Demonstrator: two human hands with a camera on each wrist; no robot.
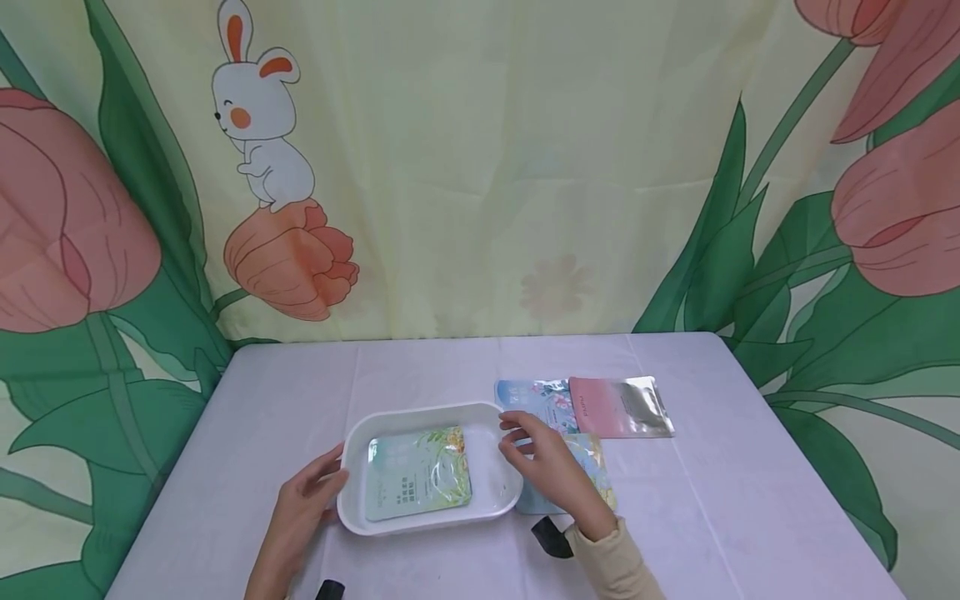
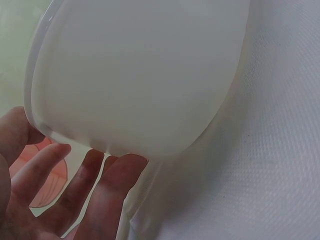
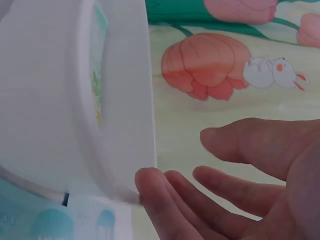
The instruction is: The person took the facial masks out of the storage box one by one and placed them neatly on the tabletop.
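Note:
A white tray (image 1: 420, 523) stands on the table with a green face mask packet (image 1: 417, 473) lying flat inside. My left hand (image 1: 303, 504) holds the tray's left end, its fingertips against the outer wall in the left wrist view and its thumb by the rim. At the right end is my right hand (image 1: 547, 462), its fingers loosely bent and the thumb standing apart. In the right wrist view one fingertip (image 3: 150, 182) meets the tray's edge, and nothing lies between thumb and fingers. Below the right hand, a blue and yellow packet (image 1: 592, 458) is partly covered.
Behind the right hand lie a blue floral packet (image 1: 536, 396) and a pink and silver packet (image 1: 618, 408), side by side. A white cloth (image 1: 675, 517) covers the table. A printed curtain (image 1: 480, 167) hangs along the far edge.

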